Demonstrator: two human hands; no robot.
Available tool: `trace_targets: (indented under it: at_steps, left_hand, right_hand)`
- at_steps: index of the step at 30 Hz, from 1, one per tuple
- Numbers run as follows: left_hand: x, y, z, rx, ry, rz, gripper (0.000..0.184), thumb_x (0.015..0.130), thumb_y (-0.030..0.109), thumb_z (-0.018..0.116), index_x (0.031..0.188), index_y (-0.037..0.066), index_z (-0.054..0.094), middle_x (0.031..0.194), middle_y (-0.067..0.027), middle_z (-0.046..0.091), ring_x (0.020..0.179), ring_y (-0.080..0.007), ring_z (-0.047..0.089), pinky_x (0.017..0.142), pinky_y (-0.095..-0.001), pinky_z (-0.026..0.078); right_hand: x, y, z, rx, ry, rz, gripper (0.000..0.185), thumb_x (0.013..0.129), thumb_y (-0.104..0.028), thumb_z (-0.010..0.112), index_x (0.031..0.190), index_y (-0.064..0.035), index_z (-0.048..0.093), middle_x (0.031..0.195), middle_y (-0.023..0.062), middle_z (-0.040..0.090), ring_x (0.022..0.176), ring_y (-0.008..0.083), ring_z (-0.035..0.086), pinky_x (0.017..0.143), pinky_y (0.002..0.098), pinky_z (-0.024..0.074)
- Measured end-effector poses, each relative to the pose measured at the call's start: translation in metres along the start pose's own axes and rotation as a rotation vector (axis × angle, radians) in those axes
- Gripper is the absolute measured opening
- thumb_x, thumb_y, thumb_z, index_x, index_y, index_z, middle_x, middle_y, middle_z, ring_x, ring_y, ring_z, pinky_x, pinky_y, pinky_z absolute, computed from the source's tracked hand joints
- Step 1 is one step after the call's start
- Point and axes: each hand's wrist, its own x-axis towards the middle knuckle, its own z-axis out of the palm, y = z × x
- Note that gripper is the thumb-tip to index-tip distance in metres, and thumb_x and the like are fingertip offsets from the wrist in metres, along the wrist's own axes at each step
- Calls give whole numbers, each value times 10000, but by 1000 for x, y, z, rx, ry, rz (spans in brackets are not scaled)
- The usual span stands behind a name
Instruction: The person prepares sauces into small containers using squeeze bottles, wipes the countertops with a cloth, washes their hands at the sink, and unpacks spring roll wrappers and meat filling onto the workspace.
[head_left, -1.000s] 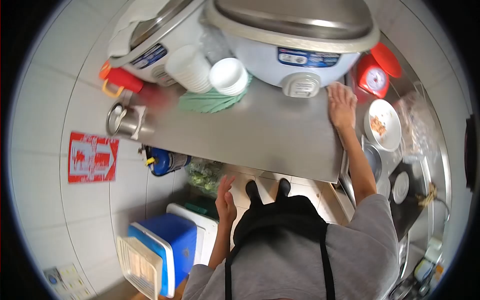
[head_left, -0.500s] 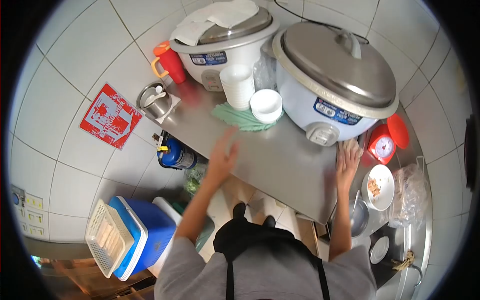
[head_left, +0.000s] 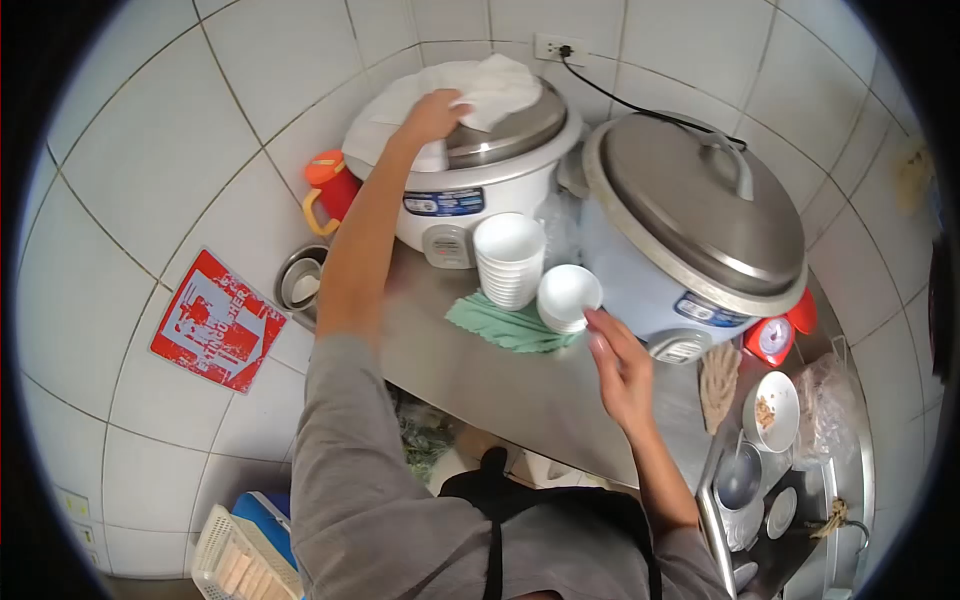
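Note:
My left hand (head_left: 437,113) is on the white cloth (head_left: 500,88) that lies over the lid of the left rice cooker (head_left: 510,190), its fingers closed at the cloth's edge. My right hand (head_left: 622,372) is raised over the steel counter, fingers apart, with nothing in it. Its fingertips are close to the short stack of white bowls (head_left: 568,296); whether they touch is unclear. A taller stack of white bowls (head_left: 509,262) stands beside it, both by a green cloth (head_left: 512,325). The right rice cooker (head_left: 700,200) has its metal lid on.
A beige cloth (head_left: 719,386) lies at the counter's right edge. Beyond are a red scale (head_left: 770,340), a bowl with food scraps (head_left: 772,411) and a plastic bag (head_left: 825,410). A red jug (head_left: 331,188) and a steel pot (head_left: 301,282) stand left.
My left hand has moved up from over the counter's front to the white cloth. My right hand has left the beige cloth and moved left toward the bowls. The view has shifted.

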Motion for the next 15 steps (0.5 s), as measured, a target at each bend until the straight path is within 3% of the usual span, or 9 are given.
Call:
trace_targets:
  at_steps: [2,4,6,7,8,10,11,13,15]
  left_hand:
    - [-17,50,-57,-291,-326,38,335,861,312,522,848,-17,587,699,-92,569,677,-183,536,639,-311,404]
    - [-55,86,-118,-442,-560,1,305,883,283,494,863,3,612,664,-51,528,673,-110,518,636,-267,404]
    - [-84,98,-125,-1005,-394,-43,278,900,240,449,902,37,639,727,-46,564,710,-113,525,670,-263,413]
    - [-97,114,-92,-775,-39,-66,336,923,255,386,951,42,644,778,-49,580,779,-142,540,732,-275,421]
    - [-114,134,-79,-723,-54,-96,406,924,324,348,1002,35,623,915,-64,586,906,-183,531,830,-297,395]
    - [-145,138,-63,-911,141,-196,412,903,347,397,1095,26,570,1079,-93,536,1008,-214,489,903,-302,346]
    - [-160,135,-53,-929,119,-211,450,875,308,450,1231,32,449,1239,-131,422,1108,-239,426,961,-311,292]
    - [-179,147,-43,-995,232,-120,626,870,285,447,1334,-61,206,1353,-171,297,1264,-288,283,1048,-323,159]
    - [-194,142,-44,-1136,86,-109,623,876,211,471,1349,-60,169,1413,-201,170,1321,-284,150,1066,-350,112]
  right_hand:
    - [45,5,50,230,5,36,302,894,-152,448,1126,23,530,1054,136,592,955,223,560,815,299,433]
    - [89,3,98,510,74,111,353,910,-207,414,1178,11,486,1051,126,590,953,218,556,804,295,436]
    - [114,11,138,651,86,198,379,900,-238,414,1192,-1,470,1064,135,579,965,229,549,813,306,429]
    - [114,19,153,647,61,238,393,895,-253,414,1198,-7,461,1071,139,573,971,234,546,818,311,426]
    - [105,31,166,625,26,280,407,891,-268,415,1205,-13,453,1078,143,568,978,239,542,823,317,423]
    - [72,53,181,550,-57,363,436,881,-299,415,1219,-25,437,1091,152,557,990,250,535,832,328,417]
    - [58,60,183,514,-90,385,450,876,-315,415,1226,-32,429,1098,156,552,996,255,532,837,333,414]
    - [51,58,181,429,-125,371,480,866,-346,416,1240,-44,412,1112,165,541,1008,266,525,846,344,408]
    - [76,48,173,307,-123,272,510,857,-377,416,1254,-56,396,1125,173,530,1020,276,518,855,355,402]
